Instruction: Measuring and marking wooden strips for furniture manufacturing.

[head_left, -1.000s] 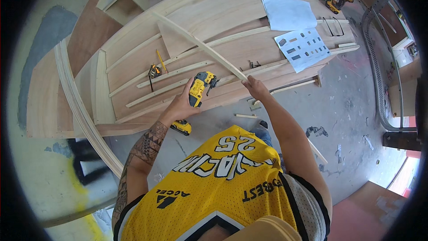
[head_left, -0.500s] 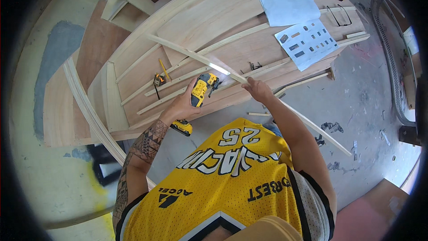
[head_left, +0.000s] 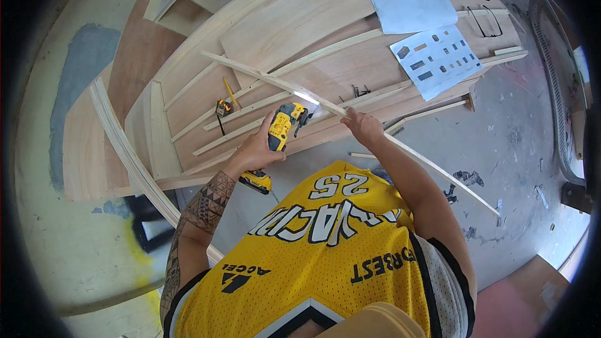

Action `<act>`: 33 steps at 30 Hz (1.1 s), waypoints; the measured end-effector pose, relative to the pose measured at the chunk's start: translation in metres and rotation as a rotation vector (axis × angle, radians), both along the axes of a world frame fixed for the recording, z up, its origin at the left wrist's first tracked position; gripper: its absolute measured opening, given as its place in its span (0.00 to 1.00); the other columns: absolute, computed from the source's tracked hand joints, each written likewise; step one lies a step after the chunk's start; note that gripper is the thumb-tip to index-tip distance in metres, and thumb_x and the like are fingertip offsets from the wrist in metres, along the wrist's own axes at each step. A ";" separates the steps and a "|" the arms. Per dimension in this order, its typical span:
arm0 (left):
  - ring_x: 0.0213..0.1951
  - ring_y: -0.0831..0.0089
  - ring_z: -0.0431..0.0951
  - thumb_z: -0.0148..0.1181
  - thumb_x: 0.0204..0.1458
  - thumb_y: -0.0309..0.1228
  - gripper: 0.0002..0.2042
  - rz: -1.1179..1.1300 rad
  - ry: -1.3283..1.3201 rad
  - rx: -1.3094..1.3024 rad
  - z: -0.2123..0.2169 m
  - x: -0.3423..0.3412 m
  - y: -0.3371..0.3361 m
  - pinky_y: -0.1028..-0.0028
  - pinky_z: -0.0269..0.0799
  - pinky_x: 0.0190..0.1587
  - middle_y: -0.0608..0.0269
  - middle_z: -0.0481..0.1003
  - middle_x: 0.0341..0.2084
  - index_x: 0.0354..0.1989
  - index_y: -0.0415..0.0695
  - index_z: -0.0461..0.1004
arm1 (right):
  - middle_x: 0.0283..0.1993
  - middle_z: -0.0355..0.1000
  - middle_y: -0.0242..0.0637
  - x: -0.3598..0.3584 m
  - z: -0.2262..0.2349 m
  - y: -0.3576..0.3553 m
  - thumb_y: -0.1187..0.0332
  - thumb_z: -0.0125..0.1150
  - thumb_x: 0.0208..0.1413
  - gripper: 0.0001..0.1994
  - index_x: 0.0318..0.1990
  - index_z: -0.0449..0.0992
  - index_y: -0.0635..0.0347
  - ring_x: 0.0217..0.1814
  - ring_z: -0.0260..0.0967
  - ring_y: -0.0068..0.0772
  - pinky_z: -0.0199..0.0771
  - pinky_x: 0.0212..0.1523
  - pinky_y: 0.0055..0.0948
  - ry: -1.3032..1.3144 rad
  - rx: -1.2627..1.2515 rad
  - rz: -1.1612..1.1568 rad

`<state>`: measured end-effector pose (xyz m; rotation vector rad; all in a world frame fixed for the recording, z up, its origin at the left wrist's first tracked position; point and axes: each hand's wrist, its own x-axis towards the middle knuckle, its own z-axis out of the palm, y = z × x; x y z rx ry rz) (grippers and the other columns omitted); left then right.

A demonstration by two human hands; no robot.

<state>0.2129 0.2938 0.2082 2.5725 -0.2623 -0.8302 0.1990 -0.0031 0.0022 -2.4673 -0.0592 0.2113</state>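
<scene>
Left hand (head_left: 256,149): gripping yellow cordless tool (head_left: 284,126), angled beside wooden strip (head_left: 275,83), apparently to light the wood | Right hand (head_left: 364,128): pinching strip, presumably steadying it | Strip: slanting across ribbed wooden panel (head_left: 194,105); contact unclear | Papers (head_left: 435,56): on panel, likely for reference

Matt wood strip (head_left: 270,81), plastic-cased power tool (head_left: 283,128), smooth paper sheets (head_left: 413,6), mesh cloth jersey (head_left: 294,261)

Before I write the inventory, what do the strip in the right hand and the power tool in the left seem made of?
The strip looks like unpainted wood: pale tan, matte, squared edges. The power tool seems mostly molded plastic, smooth yellow and black; whether the black is partly rubber is unclear.
</scene>
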 end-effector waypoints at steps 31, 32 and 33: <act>0.26 0.64 0.81 0.73 0.44 0.31 0.60 0.133 0.080 -0.030 0.003 -0.011 -0.017 0.67 0.77 0.28 0.47 0.80 0.40 0.80 0.53 0.32 | 0.37 0.79 0.54 0.003 0.009 -0.006 0.40 0.47 0.69 0.24 0.53 0.68 0.52 0.43 0.79 0.61 0.79 0.41 0.56 0.077 0.014 0.055; 0.26 0.64 0.81 0.73 0.44 0.31 0.60 0.097 0.052 -0.047 0.003 -0.011 -0.017 0.67 0.77 0.28 0.47 0.80 0.40 0.80 0.53 0.32 | 0.37 0.79 0.54 0.003 0.011 -0.006 0.40 0.47 0.69 0.24 0.53 0.68 0.53 0.42 0.79 0.61 0.79 0.41 0.56 0.073 0.018 0.054; 0.27 0.63 0.81 0.73 0.44 0.31 0.60 0.116 0.080 -0.031 0.003 -0.011 -0.017 0.67 0.77 0.28 0.47 0.80 0.40 0.80 0.53 0.32 | 0.37 0.79 0.54 0.003 0.013 -0.006 0.40 0.47 0.69 0.24 0.53 0.68 0.53 0.42 0.79 0.61 0.79 0.41 0.56 0.093 0.015 0.057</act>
